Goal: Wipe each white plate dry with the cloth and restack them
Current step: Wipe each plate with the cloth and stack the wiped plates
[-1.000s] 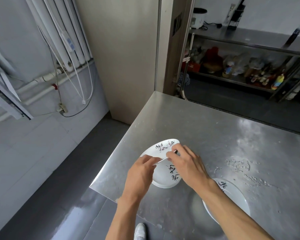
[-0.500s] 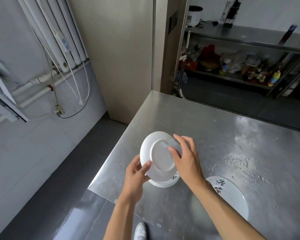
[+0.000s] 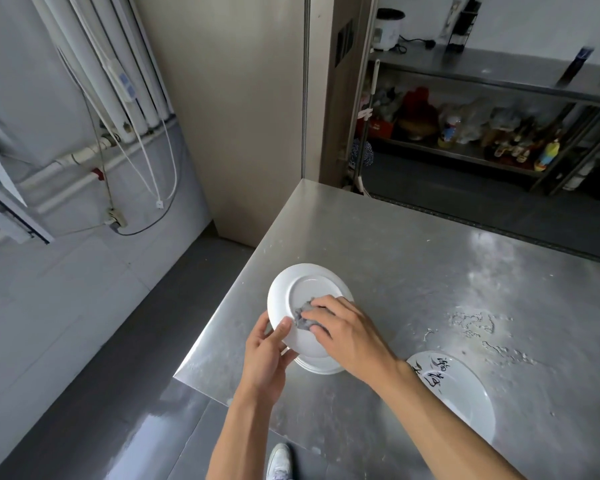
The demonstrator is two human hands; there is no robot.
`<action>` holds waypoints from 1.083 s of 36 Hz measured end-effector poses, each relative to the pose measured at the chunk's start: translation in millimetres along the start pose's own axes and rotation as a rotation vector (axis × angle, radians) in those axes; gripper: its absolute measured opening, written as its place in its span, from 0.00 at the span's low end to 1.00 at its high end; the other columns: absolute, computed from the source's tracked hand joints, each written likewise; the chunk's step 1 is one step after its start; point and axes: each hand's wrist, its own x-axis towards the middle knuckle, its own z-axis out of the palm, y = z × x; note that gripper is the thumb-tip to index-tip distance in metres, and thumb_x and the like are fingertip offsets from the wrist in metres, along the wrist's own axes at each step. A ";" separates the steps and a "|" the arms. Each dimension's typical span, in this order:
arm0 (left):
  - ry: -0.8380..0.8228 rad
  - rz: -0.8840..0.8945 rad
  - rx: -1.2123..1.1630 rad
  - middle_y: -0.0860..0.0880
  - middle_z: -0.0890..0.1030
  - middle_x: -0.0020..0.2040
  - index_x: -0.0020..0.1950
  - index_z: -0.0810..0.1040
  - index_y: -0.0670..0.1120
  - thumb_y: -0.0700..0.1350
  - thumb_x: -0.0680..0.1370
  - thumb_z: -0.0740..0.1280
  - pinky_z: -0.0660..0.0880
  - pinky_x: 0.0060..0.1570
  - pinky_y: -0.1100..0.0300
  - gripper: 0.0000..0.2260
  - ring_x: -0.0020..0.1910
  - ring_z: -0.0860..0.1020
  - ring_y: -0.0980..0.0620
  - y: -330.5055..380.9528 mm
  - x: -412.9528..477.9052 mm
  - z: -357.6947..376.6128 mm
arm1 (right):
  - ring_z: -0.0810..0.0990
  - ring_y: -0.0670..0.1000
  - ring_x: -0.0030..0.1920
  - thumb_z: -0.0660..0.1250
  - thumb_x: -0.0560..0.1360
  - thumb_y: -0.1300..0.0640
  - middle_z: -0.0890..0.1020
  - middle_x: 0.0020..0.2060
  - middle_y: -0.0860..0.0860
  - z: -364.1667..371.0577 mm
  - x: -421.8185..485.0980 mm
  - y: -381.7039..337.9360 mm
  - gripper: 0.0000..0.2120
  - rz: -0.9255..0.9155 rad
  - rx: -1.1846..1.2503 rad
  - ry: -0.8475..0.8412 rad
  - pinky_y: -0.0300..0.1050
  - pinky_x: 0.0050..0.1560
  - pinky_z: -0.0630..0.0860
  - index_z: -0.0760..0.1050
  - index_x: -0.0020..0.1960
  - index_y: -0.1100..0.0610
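Closest in, a white shoe (image 3: 278, 460) stands on the dark floor just under the edge of the steel surface (image 3: 413, 265). A little further on, to the person's right, a lettered plate (image 3: 459, 396) lies flat on the surface, white with black brush writing, its near-left edge hidden behind the right forearm. Ahead of it both hands meet over the surface's near left corner. The left hand (image 3: 269, 353) grips the lower left rim of a white plate (image 3: 307, 292), thumb laid on the side facing the camera and fingers curled behind. The plate is held up off the surface, tilted, its plain underside and foot ring towards the camera. The right hand (image 3: 345, 336) has its fingers curled over a crumpled grey cloth (image 3: 303, 315) and presses it against that underside, near the middle. Directly below the held plate, a low stack (image 3: 323, 368) of white plates sits on the surface, only its near rim showing. Further right, water drops (image 3: 471, 322) are scattered on the steel. Beyond the far edge stands a metal shelf (image 3: 492, 157) crowded with bottles.
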 end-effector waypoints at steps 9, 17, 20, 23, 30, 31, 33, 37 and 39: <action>-0.052 -0.022 0.010 0.42 0.85 0.60 0.63 0.84 0.51 0.47 0.76 0.74 0.83 0.48 0.53 0.15 0.52 0.85 0.46 4.6 -0.3 -5.6 | 0.79 0.57 0.49 0.70 0.75 0.64 0.80 0.51 0.52 -9.1 1.9 14.9 0.10 0.245 -0.094 0.040 0.51 0.47 0.79 0.83 0.55 0.57; -0.102 -0.032 0.074 0.41 0.85 0.62 0.66 0.82 0.53 0.48 0.77 0.75 0.83 0.53 0.49 0.17 0.56 0.85 0.44 4.7 0.9 1.5 | 0.80 0.60 0.51 0.71 0.75 0.65 0.79 0.54 0.54 -9.6 25.1 9.7 0.13 0.276 -0.057 0.103 0.53 0.48 0.80 0.82 0.59 0.59; -0.102 -0.011 0.108 0.41 0.84 0.63 0.68 0.82 0.53 0.48 0.78 0.74 0.83 0.56 0.46 0.18 0.59 0.84 0.41 6.6 1.9 4.5 | 0.81 0.58 0.50 0.73 0.74 0.64 0.80 0.53 0.53 -9.1 29.6 -1.2 0.14 0.169 -0.016 0.107 0.50 0.47 0.81 0.82 0.59 0.57; -0.083 0.016 0.098 0.40 0.85 0.62 0.68 0.81 0.52 0.48 0.78 0.74 0.83 0.53 0.49 0.18 0.59 0.84 0.41 10.0 2.5 5.6 | 0.81 0.55 0.51 0.71 0.76 0.63 0.81 0.54 0.51 -8.8 30.9 -9.1 0.15 0.070 0.046 0.094 0.48 0.52 0.80 0.82 0.61 0.55; -0.014 0.052 0.000 0.41 0.86 0.60 0.63 0.84 0.51 0.47 0.76 0.73 0.83 0.48 0.54 0.15 0.53 0.86 0.45 19.5 5.0 -0.3 | 0.80 0.53 0.50 0.71 0.76 0.63 0.81 0.54 0.49 -3.1 18.3 -6.1 0.11 -0.024 0.082 0.007 0.46 0.55 0.78 0.83 0.56 0.54; -0.011 0.053 -0.008 0.41 0.86 0.59 0.63 0.84 0.51 0.46 0.76 0.73 0.83 0.48 0.54 0.15 0.53 0.86 0.44 20.6 4.9 -1.4 | 0.80 0.53 0.49 0.71 0.76 0.64 0.81 0.54 0.49 -2.3 16.3 -3.2 0.11 -0.024 0.074 0.007 0.46 0.55 0.78 0.83 0.56 0.53; -0.004 0.052 -0.016 0.41 0.86 0.59 0.62 0.85 0.52 0.46 0.76 0.73 0.83 0.47 0.54 0.14 0.52 0.86 0.45 22.1 4.5 -2.9 | 0.79 0.52 0.50 0.71 0.76 0.64 0.80 0.54 0.49 -2.3 12.8 3.3 0.11 -0.022 0.058 0.009 0.45 0.57 0.77 0.83 0.56 0.53; -0.003 0.040 -0.004 0.43 0.86 0.58 0.62 0.85 0.51 0.46 0.77 0.73 0.83 0.47 0.54 0.13 0.51 0.86 0.47 21.6 4.4 -2.6 | 0.76 0.49 0.52 0.71 0.73 0.67 0.79 0.53 0.48 -1.6 7.7 14.4 0.13 0.004 -0.011 0.037 0.42 0.56 0.76 0.82 0.55 0.54; -0.011 0.027 0.019 0.42 0.86 0.58 0.62 0.84 0.50 0.44 0.78 0.72 0.83 0.47 0.54 0.12 0.51 0.85 0.47 20.3 4.6 -0.9 | 0.76 0.52 0.51 0.70 0.75 0.66 0.79 0.54 0.49 -1.0 7.7 17.7 0.13 0.116 -0.026 0.039 0.48 0.50 0.79 0.81 0.57 0.55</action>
